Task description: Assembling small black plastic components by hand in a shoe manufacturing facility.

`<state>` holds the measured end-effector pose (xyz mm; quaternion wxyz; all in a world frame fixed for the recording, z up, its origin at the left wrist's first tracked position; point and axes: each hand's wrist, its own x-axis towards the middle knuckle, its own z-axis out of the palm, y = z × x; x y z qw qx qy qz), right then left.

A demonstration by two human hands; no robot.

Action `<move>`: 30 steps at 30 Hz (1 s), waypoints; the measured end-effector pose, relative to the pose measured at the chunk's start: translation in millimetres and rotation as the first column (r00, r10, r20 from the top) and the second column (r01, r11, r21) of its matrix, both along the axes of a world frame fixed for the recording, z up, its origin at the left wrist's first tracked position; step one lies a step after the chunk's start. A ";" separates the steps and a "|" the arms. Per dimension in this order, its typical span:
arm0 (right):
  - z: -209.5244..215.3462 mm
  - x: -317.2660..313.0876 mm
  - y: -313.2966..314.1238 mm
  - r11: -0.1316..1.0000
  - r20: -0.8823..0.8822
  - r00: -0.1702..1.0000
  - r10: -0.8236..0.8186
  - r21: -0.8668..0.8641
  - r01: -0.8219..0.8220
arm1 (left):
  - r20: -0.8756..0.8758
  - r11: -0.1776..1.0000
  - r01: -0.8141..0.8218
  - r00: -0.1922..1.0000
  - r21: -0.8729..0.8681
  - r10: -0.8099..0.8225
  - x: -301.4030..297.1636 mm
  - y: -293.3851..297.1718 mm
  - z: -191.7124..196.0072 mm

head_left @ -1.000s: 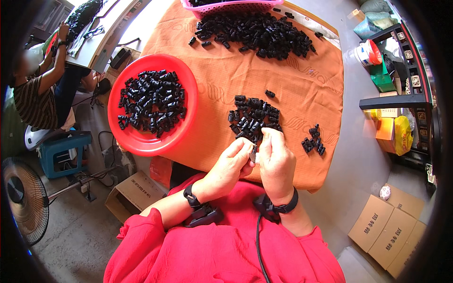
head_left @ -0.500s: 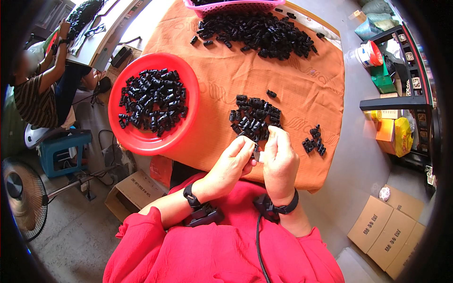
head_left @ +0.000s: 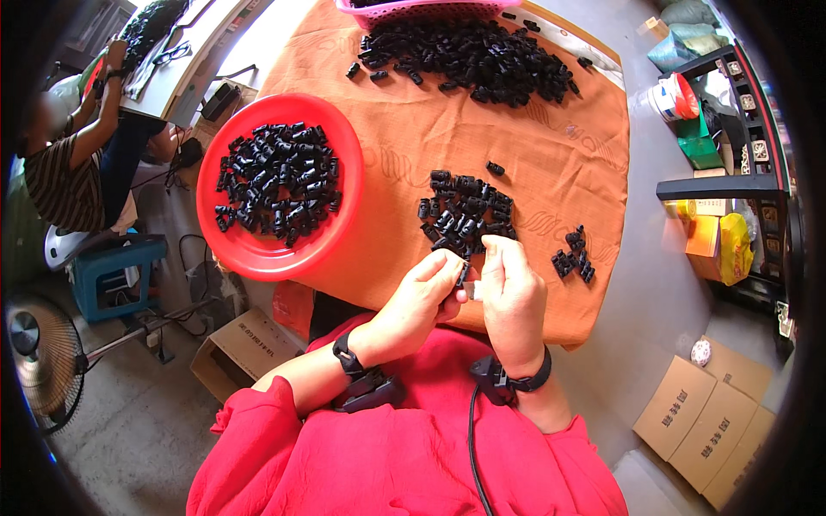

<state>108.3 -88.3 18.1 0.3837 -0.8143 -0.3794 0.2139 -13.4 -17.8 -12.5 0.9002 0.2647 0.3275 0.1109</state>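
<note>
My left hand (head_left: 413, 301) is closed in a pinch around a small black plastic part (head_left: 463, 273), whose end shows past the thumb. Close beside it, my right hand (head_left: 516, 301) is closed on a small, flat, pale grey piece (head_left: 474, 291), perhaps a blade; its exact kind is unclear. That piece reaches toward the black part. Just beyond my fingertips lies a small heap of black plastic parts (head_left: 465, 206) on an orange cloth. A few more parts (head_left: 574, 260) form a little cluster to the right, and a single one (head_left: 495, 168) lies beyond the heap.
A red round tray (head_left: 348, 206) full of black parts stands left on the orange cloth (head_left: 396, 129). A large pile (head_left: 473, 60) lies at the back by a pink basket (head_left: 430, 12). A fan (head_left: 43, 361), cardboard boxes (head_left: 710, 421) and a seated person (head_left: 73, 176) surround the table.
My right hand has shifted slightly, its index finger a little nearer the left. The black part in my left hand shows more clearly now. The heaps look the same.
</note>
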 end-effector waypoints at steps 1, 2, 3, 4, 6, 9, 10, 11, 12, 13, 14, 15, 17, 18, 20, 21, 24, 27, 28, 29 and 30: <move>0.6 -0.7 0.1 1.000 0.001 1.000 -0.002 0.000 0.002 | 0.003 1.000 -0.002 1.000 0.014 0.002 -0.3 -0.5 -0.6; 0.2 -1.5 1.3 1.000 0.004 1.000 0.012 -0.001 -0.012 | 0.001 1.000 -0.002 1.000 0.013 0.002 -0.2 -0.6 -1.1; -0.3 -1.9 2.3 1.000 0.007 1.000 0.027 -0.003 -0.027 | -0.009 1.000 -0.009 1.000 0.026 0.010 0.0 -0.7 -1.5; -1.2 -1.4 2.7 1.000 0.005 1.000 0.028 -0.004 -0.028 | -0.018 0.999 -0.017 1.000 0.039 0.018 0.2 -0.8 -2.0; -2.6 -0.2 1.9 0.998 0.068 0.996 0.053 -0.044 -0.050 | -0.011 0.997 -0.011 1.000 0.077 0.011 0.9 -2.7 -4.3; -5.9 0.1 1.7 0.998 0.082 0.995 0.052 -0.031 -0.049 | -0.013 0.994 -0.008 1.000 0.110 0.010 1.4 -3.5 -3.7; -6.2 0.1 1.8 0.998 0.082 0.995 0.052 -0.031 -0.049 | -0.022 0.994 -0.013 1.000 0.106 0.015 1.6 -3.6 -3.0; -6.4 -0.1 2.2 0.998 0.077 0.996 0.048 -0.032 -0.046 | -0.022 0.994 -0.012 1.000 0.105 0.015 1.5 -3.6 -2.3; -6.7 -0.3 2.3 0.999 0.071 0.996 0.045 -0.034 -0.042 | -0.023 0.995 -0.018 1.000 0.097 0.021 1.2 -3.9 -1.6; -7.2 -0.3 2.1 0.999 0.071 0.997 0.044 -0.034 -0.042 | -0.025 0.996 -0.024 0.999 0.088 0.027 1.0 -4.1 -1.4; -7.8 -0.2 2.1 0.998 0.069 0.997 0.046 -0.036 -0.043 | -0.025 0.996 -0.024 0.999 0.088 0.027 1.1 -3.9 -2.2; -8.2 -0.1 2.0 0.998 0.067 0.997 0.047 -0.037 -0.045 | -0.021 0.995 -0.022 0.999 0.102 0.024 1.1 -3.8 -3.7; -4.0 -0.5 3.4 0.999 0.051 0.998 0.044 -0.034 -0.042 | -0.016 0.993 -0.019 1.000 0.115 0.021 1.2 -3.8 -4.7; -2.3 -0.7 3.9 0.999 0.034 0.999 0.041 -0.031 -0.040 | -0.016 0.992 -0.021 1.000 0.127 0.023 1.4 -4.0 -4.7; -3.6 -1.2 3.9 0.999 0.038 0.998 0.041 -0.024 -0.040 | -0.016 0.990 -0.023 1.000 0.139 0.026 1.4 -4.2 -4.7; -4.1 -1.3 3.7 0.999 0.043 0.998 0.040 -0.016 -0.040 | -0.015 0.990 -0.025 1.000 0.138 0.027 1.4 -4.3 -4.7; -4.2 -1.5 3.5 0.999 0.062 0.997 0.045 -0.005 -0.045 | -0.011 0.991 -0.029 0.999 0.134 0.031 1.3 -4.4 -4.8; -2.2 -1.5 4.6 0.999 0.006 0.999 0.039 -0.023 -0.039 | -0.004 0.991 -0.038 0.999 0.128 0.039 0.9 -5.4 -4.7; -2.8 -1.5 4.3 0.999 0.005 0.999 0.039 -0.023 -0.039 | 0.000 0.991 -0.044 0.999 0.125 0.044 0.7 -5.8 -4.6; -3.6 -1.2 3.7 0.999 0.000 0.999 0.039 -0.034 -0.039 | 0.000 0.991 -0.043 0.999 0.125 0.044 0.6 -5.7 -4.8; -4.0 -1.1 3.2 0.998 -0.005 0.999 0.038 -0.045 -0.038 | 0.001 0.991 -0.042 0.999 0.126 0.042 0.4 -5.6 -5.1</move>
